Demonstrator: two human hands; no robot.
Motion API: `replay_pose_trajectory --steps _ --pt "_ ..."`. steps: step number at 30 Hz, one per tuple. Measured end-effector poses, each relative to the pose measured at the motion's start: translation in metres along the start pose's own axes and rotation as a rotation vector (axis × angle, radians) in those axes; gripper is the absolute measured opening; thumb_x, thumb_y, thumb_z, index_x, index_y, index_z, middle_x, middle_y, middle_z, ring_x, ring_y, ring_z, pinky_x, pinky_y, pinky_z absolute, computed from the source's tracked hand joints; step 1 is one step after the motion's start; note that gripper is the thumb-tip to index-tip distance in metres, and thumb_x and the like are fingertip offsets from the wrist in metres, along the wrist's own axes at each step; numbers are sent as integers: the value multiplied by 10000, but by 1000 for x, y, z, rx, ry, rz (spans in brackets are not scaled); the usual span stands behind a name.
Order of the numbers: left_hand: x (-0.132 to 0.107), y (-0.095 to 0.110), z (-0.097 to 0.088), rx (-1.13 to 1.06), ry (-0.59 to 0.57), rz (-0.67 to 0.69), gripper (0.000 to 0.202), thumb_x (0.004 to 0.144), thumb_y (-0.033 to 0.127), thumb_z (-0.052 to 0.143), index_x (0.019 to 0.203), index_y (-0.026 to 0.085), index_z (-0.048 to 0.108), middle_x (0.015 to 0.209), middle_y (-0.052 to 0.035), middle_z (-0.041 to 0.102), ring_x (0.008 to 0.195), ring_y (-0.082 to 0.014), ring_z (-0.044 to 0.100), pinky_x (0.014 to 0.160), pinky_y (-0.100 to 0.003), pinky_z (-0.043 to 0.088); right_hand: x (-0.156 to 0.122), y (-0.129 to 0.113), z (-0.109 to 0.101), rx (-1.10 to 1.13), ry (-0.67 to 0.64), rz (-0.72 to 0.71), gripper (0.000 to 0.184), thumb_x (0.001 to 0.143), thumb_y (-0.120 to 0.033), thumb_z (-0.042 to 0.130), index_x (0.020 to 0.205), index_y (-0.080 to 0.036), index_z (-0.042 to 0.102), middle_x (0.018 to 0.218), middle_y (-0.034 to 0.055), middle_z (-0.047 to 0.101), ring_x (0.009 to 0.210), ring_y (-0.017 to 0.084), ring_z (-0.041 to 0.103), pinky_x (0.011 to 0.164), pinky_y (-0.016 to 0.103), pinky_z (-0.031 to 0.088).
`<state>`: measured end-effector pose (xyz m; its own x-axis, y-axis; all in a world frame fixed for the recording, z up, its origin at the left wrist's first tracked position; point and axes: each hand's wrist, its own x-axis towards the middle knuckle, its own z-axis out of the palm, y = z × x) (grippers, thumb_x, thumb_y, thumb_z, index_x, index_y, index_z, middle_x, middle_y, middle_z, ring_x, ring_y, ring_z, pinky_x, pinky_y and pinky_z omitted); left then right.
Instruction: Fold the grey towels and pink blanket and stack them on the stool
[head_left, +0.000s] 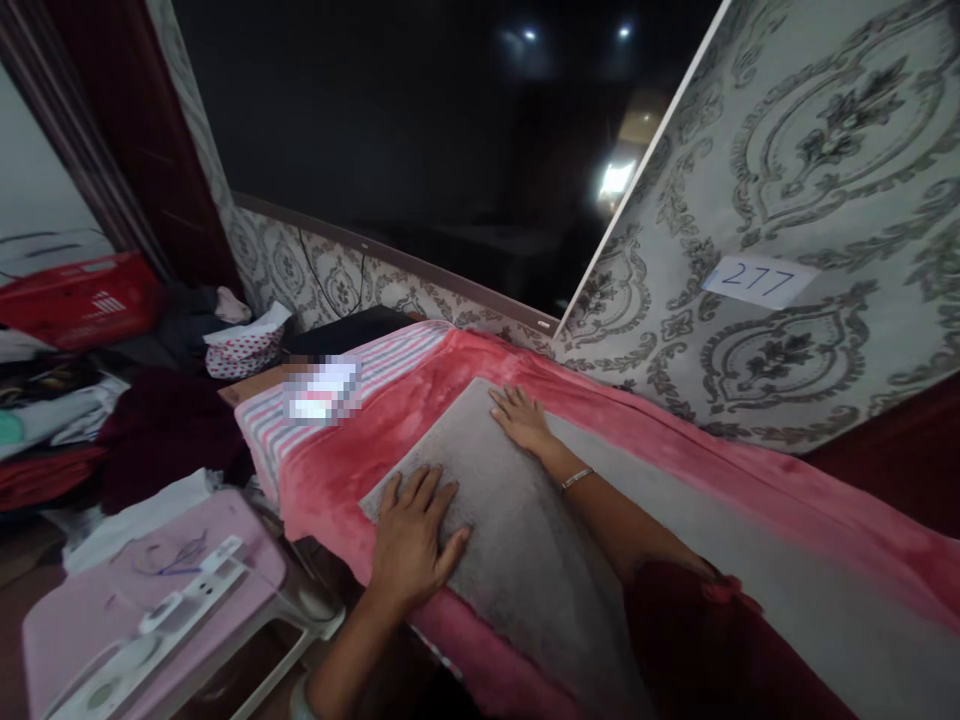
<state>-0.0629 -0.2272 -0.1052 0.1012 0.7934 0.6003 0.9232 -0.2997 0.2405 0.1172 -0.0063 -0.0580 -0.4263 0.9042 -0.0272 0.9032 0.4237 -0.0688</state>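
Your left hand (412, 540) lies flat on the near side of the grey cloth (517, 540), its fingers spread apart and the thumb angled out; your right hand (525, 425) lies flat at the far side, fingers slightly apart. Neither is clamped on anything. The cloth sits directly under the fingers of your 2 hands, on top of the pink blanket (337, 475). Your palms are probably set wide so pressure reaches both sides and the plush lies level; the blanket likely pads it from below.

Past your left fingertips, a striped cloth (266, 435) carries a bright item (322, 390), too blurred to identify. Left of those fingers stands a pink stool (251, 560) bearing a power strip (157, 640); it could crowd that forearm. Beyond your right fingers, a large dark screen (420, 120) limits reach, and a paper label (761, 280) reading 277 is on the wall to their right.
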Motion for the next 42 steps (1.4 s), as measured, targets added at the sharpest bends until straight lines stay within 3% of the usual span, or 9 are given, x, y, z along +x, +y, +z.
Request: replay_pose_trajectory --steps 5,10,15,25,29,32,35,38,42 --pt "-8 -3 4 -47 162 61 395 937 372 511 1253 208 681 1335 -125 700 1250 -342 620 1140 -602 298 -20 -32 11 11 -4 -248 652 1048 -611 302 1647 -357 249 1738 22 126 1598 269 102 1254 567 144" --pt "-14 -6 4 -100 247 167 370 967 351 430 1195 200 679 1254 -101 739 1274 -303 599 1202 -558 195 11 -29 6 16 -63 -87 641 1058 -592 247 1649 -342 252 1739 13 127 1594 281 128 1256 569 154" --pt "-16 -3 3 -98 251 93 376 940 418 465 1181 232 685 1249 -92 741 1304 -338 571 1224 -612 113 43 -16 6 -8 -36 -42 610 1069 -550 219 1643 -352 269 1730 17 183 1583 274 182 1249 565 201" --pt "-14 4 -1 -161 108 -100 362 866 404 566 1138 236 735 1257 -98 738 1207 -345 621 1106 -623 337 57 -12 12 -21 2 -32 593 1068 -469 218 1644 -342 269 1716 60 228 1568 303 234 1210 635 262" --pt "-12 5 -4 -154 70 -125 358 871 415 575 1132 238 744 1265 -102 732 1210 -347 614 1106 -635 340 29 -19 5 0 28 -45 616 1065 -470 221 1655 -293 243 1722 87 190 1578 313 197 1205 657 250" --pt "-10 4 -4 -152 57 -128 367 880 407 559 1146 236 747 1268 -108 731 1220 -350 607 1111 -638 330 -22 -8 12 -1 84 -170 602 1067 -472 228 1650 -323 259 1722 64 197 1577 316 197 1213 643 245" --pt "-8 3 -5 -148 25 -126 372 881 404 551 1148 238 751 1274 -106 731 1222 -354 604 1107 -645 323 -80 22 23 -52 98 -257 583 1058 -508 286 1628 -387 303 1717 32 219 1573 329 208 1208 646 252" --pt "-4 1 -4 -128 -11 -135 380 883 417 542 1144 242 755 1286 -105 727 1234 -358 597 1121 -644 301 -115 58 24 -87 76 -158 589 1053 -531 296 1626 -392 308 1716 22 227 1571 334 210 1211 639 252" --pt "2 1 -4 -112 -17 -134 408 900 443 508 1131 222 760 1275 -115 731 1231 -360 598 1128 -627 288 -106 93 14 -73 26 26 606 1059 -536 252 1633 -349 308 1716 34 233 1562 333 241 1214 616 260"
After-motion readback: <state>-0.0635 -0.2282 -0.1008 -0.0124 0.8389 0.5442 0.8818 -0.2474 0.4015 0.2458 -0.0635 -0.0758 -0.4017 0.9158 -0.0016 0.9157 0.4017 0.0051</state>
